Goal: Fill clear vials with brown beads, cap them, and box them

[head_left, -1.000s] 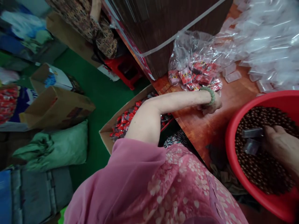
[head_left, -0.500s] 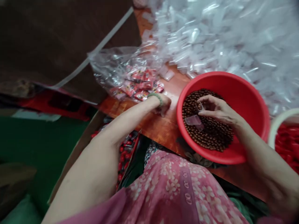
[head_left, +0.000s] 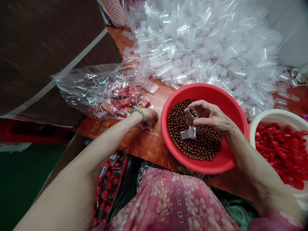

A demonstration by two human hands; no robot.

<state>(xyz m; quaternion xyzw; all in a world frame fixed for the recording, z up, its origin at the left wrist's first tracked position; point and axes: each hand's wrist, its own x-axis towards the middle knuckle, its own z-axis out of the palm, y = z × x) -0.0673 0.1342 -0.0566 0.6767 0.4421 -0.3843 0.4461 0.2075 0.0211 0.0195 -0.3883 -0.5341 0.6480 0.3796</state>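
Observation:
In the head view my right hand [head_left: 210, 115] is over the red basin [head_left: 216, 94], its fingers closed around a small clear plastic cup [head_left: 190, 117] with brown balls showing in it. Small shiny brown balls [head_left: 199, 150] cover part of the basin's bottom. Another clear plastic container [head_left: 186, 133] lies on top of them, below the held cup. Left of the basin, my left hand [head_left: 150, 118], with a green bead bracelet at the wrist, rests low over the orange-brown table [head_left: 134, 141]. Its fingers are curled; what they hold, if anything, is hidden. Red packets [head_left: 120, 101] lie just beyond it.
A large heap of clear plastic containers [head_left: 192, 48] covers the back of the table. At right stands a white tub [head_left: 253, 128] of red plastic pieces [head_left: 284, 150]. A clear bag [head_left: 81, 85] lies at left. Below the table edge is a box of red-capped items [head_left: 108, 189].
The view has shifted, so the basin and hands appear further left and more of the white tub shows. My right hand still holds the cup over the basin; its opening shows more clearly.

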